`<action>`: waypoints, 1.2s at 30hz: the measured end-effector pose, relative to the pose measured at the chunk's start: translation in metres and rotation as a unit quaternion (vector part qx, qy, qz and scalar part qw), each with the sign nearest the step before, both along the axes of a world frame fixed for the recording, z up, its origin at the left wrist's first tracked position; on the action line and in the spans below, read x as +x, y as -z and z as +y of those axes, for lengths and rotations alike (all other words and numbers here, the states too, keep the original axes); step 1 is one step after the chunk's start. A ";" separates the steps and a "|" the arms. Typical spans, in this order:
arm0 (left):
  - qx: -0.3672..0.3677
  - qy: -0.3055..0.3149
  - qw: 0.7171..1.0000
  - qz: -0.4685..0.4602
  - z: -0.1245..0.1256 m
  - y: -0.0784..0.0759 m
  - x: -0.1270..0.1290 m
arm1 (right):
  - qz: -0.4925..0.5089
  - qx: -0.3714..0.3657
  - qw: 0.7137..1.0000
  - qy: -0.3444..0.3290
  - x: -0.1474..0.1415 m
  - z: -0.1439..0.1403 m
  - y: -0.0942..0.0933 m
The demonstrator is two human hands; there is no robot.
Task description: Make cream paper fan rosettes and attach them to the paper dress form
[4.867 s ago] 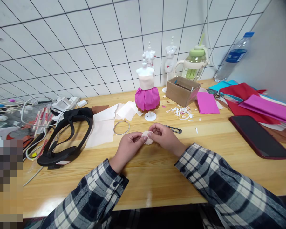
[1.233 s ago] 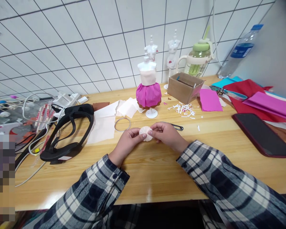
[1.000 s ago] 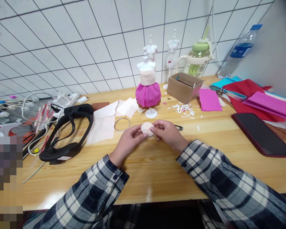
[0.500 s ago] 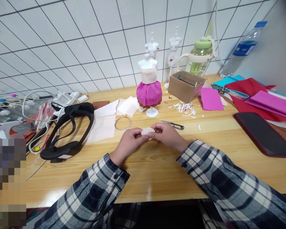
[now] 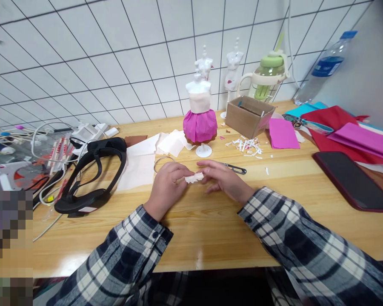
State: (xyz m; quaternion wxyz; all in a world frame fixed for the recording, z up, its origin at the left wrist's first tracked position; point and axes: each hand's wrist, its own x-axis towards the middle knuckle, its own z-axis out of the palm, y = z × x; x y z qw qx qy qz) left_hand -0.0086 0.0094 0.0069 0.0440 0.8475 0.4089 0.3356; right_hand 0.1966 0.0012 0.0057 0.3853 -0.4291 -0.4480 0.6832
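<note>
Between my hands is a small ruffled strip of pale pink crepe paper [image 5: 194, 177]. My left hand [image 5: 170, 183] pinches its left end between thumb and fingers. At the strip's right end, my right hand [image 5: 225, 180] has its fingers spread apart; whether a fingertip touches the paper I cannot tell. Thread snips [image 5: 238, 168] lie just behind my right hand, their blades partly hidden by it. A thin metal ring [image 5: 159, 160] rests behind my left hand, which covers part of it. Beyond stands a small white mannequin [image 5: 199, 87] in a pale bodice and a puffed magenta skirt [image 5: 200, 125].
Pale paper sheets [image 5: 138, 163] and a black headset strap [image 5: 95, 170] lie to the left. Paper scraps [image 5: 247, 145], a cardboard box [image 5: 247, 119], and a magenta paper stack [image 5: 283, 134] sit back right. A phone [image 5: 354, 180] lies far right, near a plastic bottle [image 5: 325, 68].
My right hand has loosened its pinch and its fingers have spread. My left hand has turned, still holding the crepe paper, which now shows its ruffled edge.
</note>
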 end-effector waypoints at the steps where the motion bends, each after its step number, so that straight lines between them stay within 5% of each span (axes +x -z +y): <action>1: 0.018 0.003 1.000 0.013 -0.001 -0.002 0.001 | 0.008 -0.041 0.999 0.007 -0.001 0.000 -0.002; 4: 0.052 0.012 0.998 0.044 -0.005 -0.004 0.005 | 0.001 -0.073 0.997 -0.002 -0.003 -0.001 -0.003; 8: 0.008 0.000 0.999 0.035 0.003 -0.002 -0.003 | -0.115 0.038 0.993 0.000 0.000 0.005 0.007; 12: -0.036 -0.096 0.991 0.084 0.028 -0.002 -0.045 | -0.303 0.185 0.934 0.045 0.007 0.012 0.020; 18: -0.099 -0.117 0.966 0.207 0.044 0.004 -0.088 | -0.392 0.221 0.893 0.023 0.010 0.011 0.019; 28: -0.135 -0.040 0.982 0.126 0.026 -0.002 -0.047 | -0.432 0.309 0.843 0.086 0.012 0.012 0.018; 32: -0.108 -0.061 0.987 0.100 0.016 -0.006 -0.035 | -0.386 0.376 0.835 0.114 0.009 0.008 0.014; 36: -0.183 -0.139 0.968 0.096 0.021 0.001 -0.040 | -0.349 0.405 0.841 0.087 0.006 0.004 0.011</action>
